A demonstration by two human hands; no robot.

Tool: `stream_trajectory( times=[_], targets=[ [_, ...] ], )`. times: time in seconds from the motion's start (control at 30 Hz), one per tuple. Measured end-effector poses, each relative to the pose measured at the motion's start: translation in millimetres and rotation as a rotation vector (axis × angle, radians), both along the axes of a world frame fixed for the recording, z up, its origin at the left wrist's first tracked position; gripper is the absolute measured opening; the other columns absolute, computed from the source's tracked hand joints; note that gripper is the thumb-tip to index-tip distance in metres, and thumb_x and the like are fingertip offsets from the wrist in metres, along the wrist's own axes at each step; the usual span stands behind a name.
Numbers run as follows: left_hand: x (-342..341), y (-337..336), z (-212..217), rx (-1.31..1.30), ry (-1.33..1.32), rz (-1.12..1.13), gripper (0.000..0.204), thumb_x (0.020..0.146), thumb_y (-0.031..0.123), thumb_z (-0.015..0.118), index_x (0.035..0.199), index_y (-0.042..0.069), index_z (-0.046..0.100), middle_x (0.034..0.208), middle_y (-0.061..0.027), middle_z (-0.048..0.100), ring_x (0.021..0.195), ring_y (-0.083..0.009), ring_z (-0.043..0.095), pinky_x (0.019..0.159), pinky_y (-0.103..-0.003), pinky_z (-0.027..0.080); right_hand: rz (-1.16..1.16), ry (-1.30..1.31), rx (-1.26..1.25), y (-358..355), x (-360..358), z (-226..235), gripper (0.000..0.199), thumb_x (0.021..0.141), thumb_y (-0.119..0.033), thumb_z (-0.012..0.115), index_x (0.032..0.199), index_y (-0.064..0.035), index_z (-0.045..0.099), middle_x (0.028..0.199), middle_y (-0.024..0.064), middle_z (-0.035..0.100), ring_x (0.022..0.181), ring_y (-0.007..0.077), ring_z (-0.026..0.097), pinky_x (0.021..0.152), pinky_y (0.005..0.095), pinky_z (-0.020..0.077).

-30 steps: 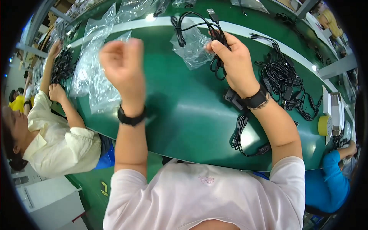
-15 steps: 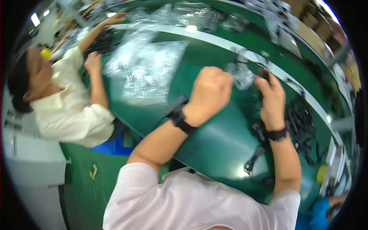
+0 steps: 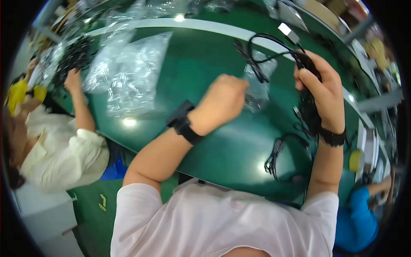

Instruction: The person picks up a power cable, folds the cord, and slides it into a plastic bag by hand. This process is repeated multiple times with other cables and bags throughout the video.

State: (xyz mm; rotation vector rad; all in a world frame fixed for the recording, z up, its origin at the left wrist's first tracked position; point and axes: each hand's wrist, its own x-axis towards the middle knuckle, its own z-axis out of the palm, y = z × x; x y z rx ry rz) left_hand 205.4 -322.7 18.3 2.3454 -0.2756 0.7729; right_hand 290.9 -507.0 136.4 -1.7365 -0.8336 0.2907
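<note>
Right hand (image 3: 321, 79): holding black USB cable (image 3: 306, 62); loose loops could snag plastic bag (image 3: 259, 92). Left hand (image 3: 222, 100): curled, grip unclear.

R hand (image 3: 324, 85) gripping blk cable (image 3: 305, 63), L hand (image 3: 220, 98) nr clr bag (image 3: 258, 91)

Green tabletop (image 3: 192, 55), glossy, curved by the lens, throwing back light in white glare spots (image 3: 129, 122); bordered on the far side by a white strip (image 3: 214, 25), with more green surface (image 3: 252, 21) past it. Grey posts (image 3: 381, 102) at upper left and at right, slanting in the fisheye; blurred brown boxes (image 3: 319, 13) at far upper right. Below left, green floor (image 3: 96, 231) with a small yellow marking (image 3: 102, 202), near a blue stool (image 3: 114, 169) and white box-shaped units (image 3: 45, 214).
</note>
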Motion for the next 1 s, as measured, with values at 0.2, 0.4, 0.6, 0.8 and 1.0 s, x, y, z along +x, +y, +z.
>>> stream_trajectory(
  times=[0.2,0.4,0.6,0.8,1.0],
  targets=[
    [-1.0,-5.4,10.4,-0.253,0.195,0.146,0.009,0.073,0.009,0.061,0.078,0.001,0.061,0.068,-0.0129,0.06,0.065,-0.0274,0.058,0.059,-0.034,0.047,0.029,0.218,0.091,-43.9,-1.3,-47.0,0.036,0.083,-0.011,0.056,0.115,0.0045,0.048,0.078,0.0048,0.052,0.064,0.0108,0.048,0.062,0.0237,0.041],
    [-6.3,-6.8,8.3,-0.41,0.221,0.205,0.012,0.075,0.011,0.061,0.078,-0.001,0.059,0.054,-0.0104,0.056,0.045,-0.0225,0.053,0.048,-0.031,0.043,0.086,0.264,0.036,-53.8,-12.1,-61.1,0.034,0.084,-0.011,0.055,0.113,0.0049,0.049,0.075,0.0044,0.052,0.063,0.0112,0.048,0.061,0.0241,0.0408],
    [-9.1,-4.0,22.1,-0.626,0.282,0.179,0.013,0.078,0.011,0.06,0.08,-0.002,0.058,0.048,-0.0024,0.051,0.042,-0.0077,0.044,0.043,-0.024,0.035,-0.03,0.275,0.012,-50.1,-13.4,-59.7,0.028,0.083,-0.006,0.051,0.108,0.0042,0.052,0.076,0.0024,0.052,0.063,0.0088,0.048,0.06,0.0221,0.0396],
    [-9.7,-11.6,23.8,-0.727,0.299,0.126,0.013,0.077,0.011,0.061,0.081,-0.001,0.057,0.052,-0.0014,0.055,0.046,-0.0055,0.046,0.046,-0.021,0.037,-0.263,0.227,0.09,-33.5,-20.5,-76.5,0.024,0.085,-0.006,0.051,0.107,0.0038,0.052,0.08,0.0027,0.053,0.065,0.0087,0.048,0.063,0.0222,0.0409],
    [-11.7,-29.0,21.2,-0.614,0.363,0.047,0.021,0.078,0.005,0.063,0.096,0.001,0.052,0.061,0.001,0.057,0.053,-0.0028,0.049,0.047,-0.017,0.037,-0.237,0.52,0.389,-18.3,-29.1,-79.8,0.025,0.087,-0.007,0.05,0.11,0.0024,0.051,0.083,0.0039,0.054,0.068,0.0098,0.049,0.065,0.0232,0.0418]
  ],
)
